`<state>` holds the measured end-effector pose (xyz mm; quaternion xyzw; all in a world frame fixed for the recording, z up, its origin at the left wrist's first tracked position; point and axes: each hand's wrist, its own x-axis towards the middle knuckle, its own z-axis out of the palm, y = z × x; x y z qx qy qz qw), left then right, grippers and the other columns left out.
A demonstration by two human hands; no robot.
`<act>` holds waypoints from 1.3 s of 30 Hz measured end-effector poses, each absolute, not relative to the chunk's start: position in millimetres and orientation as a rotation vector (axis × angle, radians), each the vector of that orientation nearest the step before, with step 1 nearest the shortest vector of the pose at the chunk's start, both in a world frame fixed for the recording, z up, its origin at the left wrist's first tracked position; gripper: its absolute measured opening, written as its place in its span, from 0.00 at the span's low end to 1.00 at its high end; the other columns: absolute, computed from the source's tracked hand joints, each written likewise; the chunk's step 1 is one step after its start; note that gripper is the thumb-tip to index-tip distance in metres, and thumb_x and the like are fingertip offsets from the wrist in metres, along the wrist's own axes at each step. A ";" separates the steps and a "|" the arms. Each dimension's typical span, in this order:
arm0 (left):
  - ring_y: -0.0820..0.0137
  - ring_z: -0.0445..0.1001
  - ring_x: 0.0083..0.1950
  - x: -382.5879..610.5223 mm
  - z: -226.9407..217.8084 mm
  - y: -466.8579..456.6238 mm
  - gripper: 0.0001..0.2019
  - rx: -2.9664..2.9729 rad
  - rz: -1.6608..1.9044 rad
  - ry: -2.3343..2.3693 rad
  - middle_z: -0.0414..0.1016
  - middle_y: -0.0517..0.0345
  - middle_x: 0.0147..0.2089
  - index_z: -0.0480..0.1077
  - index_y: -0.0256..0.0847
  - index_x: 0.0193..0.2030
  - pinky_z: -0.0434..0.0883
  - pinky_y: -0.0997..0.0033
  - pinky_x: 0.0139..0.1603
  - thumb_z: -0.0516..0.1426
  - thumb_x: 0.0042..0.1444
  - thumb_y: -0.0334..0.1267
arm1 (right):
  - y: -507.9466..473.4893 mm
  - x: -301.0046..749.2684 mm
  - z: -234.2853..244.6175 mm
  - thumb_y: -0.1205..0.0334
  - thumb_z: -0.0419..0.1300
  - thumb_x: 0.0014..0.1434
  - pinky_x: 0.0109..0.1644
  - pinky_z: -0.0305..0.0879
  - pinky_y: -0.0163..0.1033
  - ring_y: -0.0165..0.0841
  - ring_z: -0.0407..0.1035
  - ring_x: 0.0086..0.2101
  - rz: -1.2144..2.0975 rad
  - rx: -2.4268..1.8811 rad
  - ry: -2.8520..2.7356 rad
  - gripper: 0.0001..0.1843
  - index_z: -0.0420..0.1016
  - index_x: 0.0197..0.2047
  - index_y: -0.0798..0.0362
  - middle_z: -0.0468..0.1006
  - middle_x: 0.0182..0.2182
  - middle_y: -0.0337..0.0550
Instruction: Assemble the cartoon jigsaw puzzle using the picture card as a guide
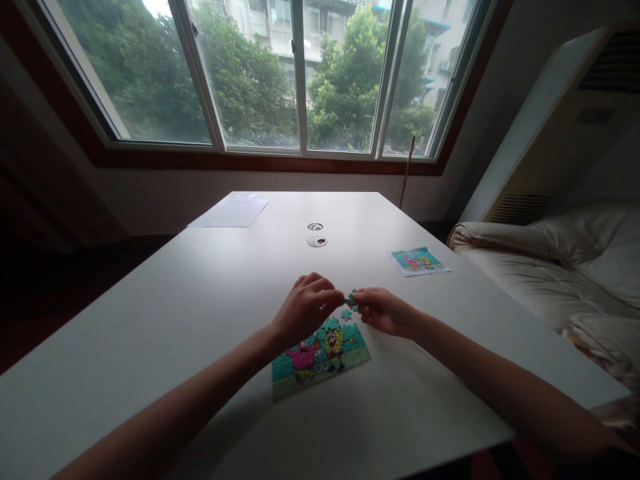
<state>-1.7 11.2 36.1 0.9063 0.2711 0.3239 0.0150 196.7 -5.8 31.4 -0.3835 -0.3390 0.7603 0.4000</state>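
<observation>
A partly assembled jigsaw puzzle [320, 363] with a pink starfish and a yellow sponge character lies flat on the white table [175, 327]. Just beyond its upper right edge, my right hand [385, 311] pinches a green puzzle piece [353, 297] between thumb and fingertips. My left hand [309, 300] meets it there, its thumb and index finger closed on a small green piece at the left; whether this is the same piece or a second one I cannot tell. Below the fingertips rests a loose green piece [347, 315]. My left hand hides the puzzle's upper left part.
A small printed picture [419, 261] of the same characters lies to the right. White paper sheets [231, 211] are at the far left of the table. Two round marked discs [317, 241] appear at its far middle. A cushioned sofa [565, 260] stands beyond the right edge.
</observation>
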 end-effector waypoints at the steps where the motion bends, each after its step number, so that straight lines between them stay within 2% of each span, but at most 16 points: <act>1: 0.67 0.66 0.38 -2.5 37.0 9.8 0.08 2.858 0.997 0.843 0.73 0.58 0.34 0.72 0.43 0.37 0.60 0.65 0.42 0.53 0.62 0.38 | -5.7 196.8 30.9 0.66 0.68 0.41 0.20 0.49 0.25 0.18 0.54 0.19 1.919 -1.000 -0.868 0.09 0.70 0.25 0.58 0.72 0.22 0.36; 4: 0.66 0.65 0.41 -4.5 39.4 6.6 0.09 2.938 0.938 0.861 0.73 0.57 0.35 0.72 0.45 0.37 0.58 0.62 0.46 0.51 0.63 0.37 | -4.3 198.0 29.2 0.64 0.67 0.40 0.20 0.47 0.27 0.18 0.53 0.18 1.825 -1.100 -0.929 0.11 0.67 0.23 0.57 0.72 0.21 0.36; 7: 0.64 0.65 0.43 -5.4 37.5 10.0 0.08 2.919 0.890 0.969 0.73 0.57 0.36 0.72 0.44 0.35 0.58 0.60 0.47 0.52 0.62 0.36 | -0.1 201.7 27.1 0.60 0.66 0.41 0.21 0.47 0.29 0.20 0.53 0.18 1.580 -1.202 -1.183 0.12 0.67 0.23 0.56 0.70 0.19 0.34; 12: 0.66 0.69 0.38 -9.4 24.8 27.5 0.06 2.740 0.754 1.200 0.75 0.57 0.33 0.73 0.42 0.31 0.64 0.67 0.39 0.57 0.57 0.38 | 9.4 216.1 20.8 0.55 0.64 0.45 0.28 0.56 0.32 0.26 0.61 0.23 1.077 -1.353 -1.716 0.13 0.70 0.26 0.56 0.70 0.22 0.36; 14: 0.66 0.70 0.37 -12.4 20.6 32.7 0.06 2.684 0.659 1.245 0.75 0.58 0.32 0.74 0.42 0.32 0.65 0.68 0.39 0.57 0.56 0.37 | 11.1 221.7 18.3 0.55 0.62 0.48 0.28 0.55 0.33 0.27 0.61 0.23 0.868 -1.448 -1.892 0.11 0.74 0.30 0.56 0.71 0.22 0.37; 16: 0.65 0.70 0.40 -15.0 19.4 35.0 0.06 2.641 0.574 1.293 0.76 0.56 0.36 0.74 0.42 0.37 0.66 0.67 0.41 0.55 0.57 0.36 | 10.8 225.0 16.4 0.58 0.60 0.50 0.29 0.56 0.34 0.27 0.62 0.24 0.652 -1.509 -2.011 0.12 0.75 0.37 0.55 0.72 0.23 0.38; 19: 0.61 0.69 0.46 -17.8 25.1 34.1 0.10 2.594 0.448 1.358 0.74 0.50 0.43 0.71 0.39 0.45 0.65 0.64 0.44 0.53 0.57 0.36 | 6.7 223.9 14.0 0.62 0.59 0.52 0.34 0.59 0.36 0.29 0.64 0.27 0.417 -1.501 -2.080 0.19 0.71 0.48 0.54 0.73 0.29 0.40; 23: 0.61 0.71 0.40 -20.8 41.4 26.9 0.11 2.559 0.172 1.309 0.73 0.52 0.37 0.72 0.40 0.37 0.66 0.66 0.38 0.55 0.54 0.44 | -4.6 211.0 10.8 0.63 0.58 0.54 0.40 0.62 0.38 0.33 0.67 0.34 0.372 -1.331 -2.219 0.16 0.72 0.47 0.53 0.74 0.33 0.43; 25: 0.61 0.71 0.39 -21.6 48.7 21.6 0.15 2.540 0.049 1.268 0.72 0.53 0.37 0.71 0.40 0.38 0.66 0.68 0.36 0.59 0.48 0.48 | -11.3 202.5 10.3 0.61 0.59 0.55 0.44 0.62 0.40 0.35 0.67 0.38 0.377 -1.235 -2.312 0.15 0.73 0.47 0.52 0.74 0.36 0.45; 27: 0.60 0.70 0.40 -21.0 53.3 16.3 0.18 2.524 -0.031 1.263 0.72 0.53 0.37 0.70 0.40 0.40 0.65 0.69 0.36 0.61 0.44 0.48 | -16.9 195.4 11.0 0.58 0.59 0.55 0.47 0.62 0.41 0.37 0.66 0.41 0.372 -1.187 -2.373 0.16 0.73 0.47 0.52 0.74 0.39 0.47; 39: 0.58 0.66 0.44 -15.2 46.0 15.3 0.21 2.443 -0.095 1.269 0.69 0.51 0.40 0.67 0.38 0.38 0.64 0.68 0.38 0.63 0.41 0.49 | -17.8 195.7 17.3 0.56 0.63 0.52 0.46 0.63 0.42 0.37 0.66 0.40 0.402 -1.195 -2.424 0.13 0.74 0.39 0.54 0.73 0.37 0.47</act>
